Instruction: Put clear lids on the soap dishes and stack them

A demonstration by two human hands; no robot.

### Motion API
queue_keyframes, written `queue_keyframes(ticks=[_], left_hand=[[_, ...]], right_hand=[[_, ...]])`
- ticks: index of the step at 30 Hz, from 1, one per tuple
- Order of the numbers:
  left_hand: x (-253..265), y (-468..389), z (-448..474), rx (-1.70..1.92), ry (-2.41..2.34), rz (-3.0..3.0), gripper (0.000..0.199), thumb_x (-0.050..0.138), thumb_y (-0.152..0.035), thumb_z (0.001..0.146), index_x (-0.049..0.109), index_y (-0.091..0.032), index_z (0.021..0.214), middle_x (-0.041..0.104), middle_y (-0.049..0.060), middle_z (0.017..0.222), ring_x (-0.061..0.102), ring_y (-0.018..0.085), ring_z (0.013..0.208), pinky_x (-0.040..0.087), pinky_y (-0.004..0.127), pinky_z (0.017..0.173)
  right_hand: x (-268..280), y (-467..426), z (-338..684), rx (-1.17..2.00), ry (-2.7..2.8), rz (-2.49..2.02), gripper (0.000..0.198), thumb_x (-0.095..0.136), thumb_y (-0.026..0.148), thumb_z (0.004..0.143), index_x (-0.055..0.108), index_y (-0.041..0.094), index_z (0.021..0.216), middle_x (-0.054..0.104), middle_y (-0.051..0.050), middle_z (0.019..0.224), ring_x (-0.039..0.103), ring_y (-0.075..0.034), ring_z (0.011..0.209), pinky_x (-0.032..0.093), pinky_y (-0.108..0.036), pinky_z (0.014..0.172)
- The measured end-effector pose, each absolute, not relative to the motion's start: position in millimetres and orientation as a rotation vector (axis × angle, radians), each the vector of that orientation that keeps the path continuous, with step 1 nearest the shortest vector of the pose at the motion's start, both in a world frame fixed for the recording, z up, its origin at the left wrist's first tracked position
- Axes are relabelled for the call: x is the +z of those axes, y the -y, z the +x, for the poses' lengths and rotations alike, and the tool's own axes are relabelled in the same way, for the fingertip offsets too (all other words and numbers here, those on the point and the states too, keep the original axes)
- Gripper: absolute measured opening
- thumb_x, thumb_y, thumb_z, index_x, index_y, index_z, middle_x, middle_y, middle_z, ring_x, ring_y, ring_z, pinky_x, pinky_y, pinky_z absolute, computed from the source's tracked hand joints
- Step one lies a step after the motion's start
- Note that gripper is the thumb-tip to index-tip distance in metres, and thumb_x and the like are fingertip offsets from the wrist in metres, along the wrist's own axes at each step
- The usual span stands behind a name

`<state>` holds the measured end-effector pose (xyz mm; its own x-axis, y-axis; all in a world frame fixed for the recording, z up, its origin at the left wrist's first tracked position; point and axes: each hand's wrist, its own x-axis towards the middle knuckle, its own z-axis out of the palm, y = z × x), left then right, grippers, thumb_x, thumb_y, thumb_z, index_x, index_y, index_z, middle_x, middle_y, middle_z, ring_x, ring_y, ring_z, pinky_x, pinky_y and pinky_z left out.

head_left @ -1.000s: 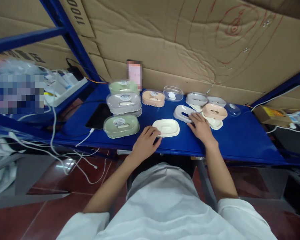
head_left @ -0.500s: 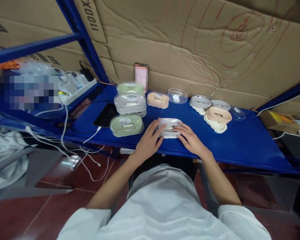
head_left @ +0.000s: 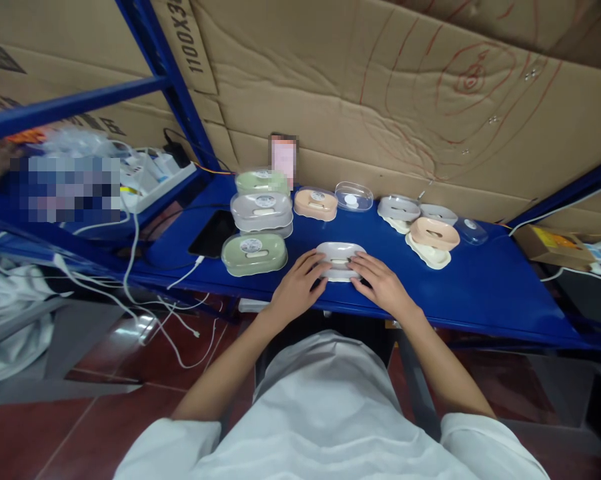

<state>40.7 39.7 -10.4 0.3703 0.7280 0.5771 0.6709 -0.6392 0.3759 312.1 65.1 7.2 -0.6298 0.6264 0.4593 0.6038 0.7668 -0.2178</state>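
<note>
Brown cardboard [head_left: 320, 100] backs the blue desk [head_left: 470, 293], and near its front edge, between both hands, sits the light-grey soap-dish shell [head_left: 341, 251]. A second ago it lay apart, under the right hand [head_left: 384, 283], while the left hand [head_left: 297, 287] rested by a bare cream base [head_left: 339, 261]. Now the shell sits over that base, whose pale raised middle shows through the slot; the two parts look joined into one body, though how firmly I cannot tell. Fingers of both hands are curled narrowly around the shell's opposite ends, thumbs at its near side. No clear cover lies over it, unlike the green soap dish [head_left: 254, 255] to its left. Right of the shell, a peach shell [head_left: 435, 233] rests on another cream base [head_left: 430, 256].
</note>
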Motion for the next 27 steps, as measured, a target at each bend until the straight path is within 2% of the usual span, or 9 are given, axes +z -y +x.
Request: queue_keyframes(ticks=[7,27], left_hand=[[-12.4,-39.5,41.2,1.136,-1.297,2.536,0.029,0.059,-0.019,0.102,0.067,-0.022,0.129,0.065,0.011,0.141,0.053,0.030,0.145,0.053,0.053,0.119],[-13.6,-40.3,40.2,1.065,-1.288,2.569,0.027,0.060,-0.020,0.102,0.067,-0.022,0.128,0.063,0.011,0.139,0.051,0.031,0.144,0.053,0.053,0.117]], right_hand=[[6.1,-61.2,308.2,-0.036,2.443,-0.918,0.036,0.059,0.031,0.107,0.067,0.020,0.141,0.070,-0.013,0.143,0.059,-0.029,0.144,0.051,-0.053,0.122],[11.1,-57.9,306.4,0.075,2.413,-0.948,0.036,0.055,0.035,0.108,0.066,0.023,0.141,0.069,-0.013,0.145,0.058,-0.029,0.145,0.048,-0.057,0.124]])
